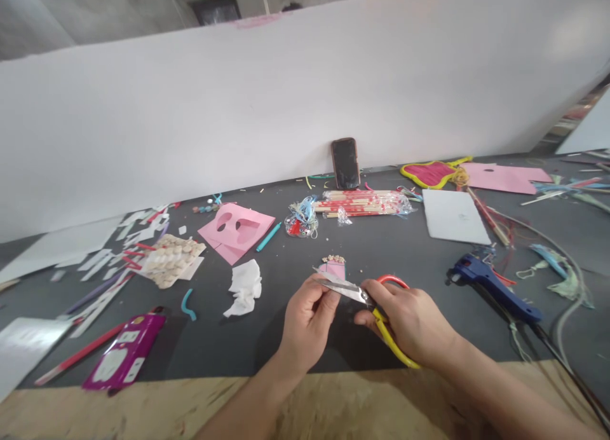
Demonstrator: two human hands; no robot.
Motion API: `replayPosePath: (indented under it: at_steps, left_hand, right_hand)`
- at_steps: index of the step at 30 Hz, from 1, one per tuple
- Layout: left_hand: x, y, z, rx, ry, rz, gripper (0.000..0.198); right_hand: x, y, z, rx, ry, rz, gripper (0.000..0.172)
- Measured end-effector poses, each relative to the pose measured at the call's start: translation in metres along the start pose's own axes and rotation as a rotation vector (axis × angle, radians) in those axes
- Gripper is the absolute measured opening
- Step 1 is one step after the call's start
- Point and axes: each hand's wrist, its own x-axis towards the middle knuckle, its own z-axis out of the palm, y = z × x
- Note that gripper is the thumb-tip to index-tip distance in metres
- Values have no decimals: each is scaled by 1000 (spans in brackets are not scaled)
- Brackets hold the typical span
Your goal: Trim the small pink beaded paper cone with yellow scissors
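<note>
My right hand (414, 319) grips a pair of scissors (352, 292) with red and yellow handles. Its fingers are closed around the handles, and the metal blades point left, lying across the fingertips of the other hand. My left hand (307, 322) is closed in a pinch at the lower end of a small pink piece (336, 270) with a row of beige bits along its far edge. Blades and fingers hide part of that piece. Whether the blades are cutting anything cannot be made out.
A crumpled white tissue (244, 287) and pink cut-out sheets (236, 230) lie left. Bagged sticks (365, 203) and an upright phone (345, 163) stand near the white partition (267, 109). To the right are a blue glue gun (495, 287), its cable and a white board (455, 216).
</note>
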Motion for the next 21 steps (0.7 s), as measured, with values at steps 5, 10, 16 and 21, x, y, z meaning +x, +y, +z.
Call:
replayPosePath:
  at_steps: [5,10,16,21]
  left_hand:
    - [2,-1,1,-69,-25,-46,23]
    - [6,2,1,-108,-36,-106,23]
    - [10,-6,-2,-14,18,-112,19]
    - [22,-9,-5,258,98,-46,13]
  right_hand:
    - [3,13,0,26,73,62,43]
    - [7,37,-2,166,201,329,38]
    - [9,49,-5,254,282,483,36]
    - [8,53,6,531,331,495,37]
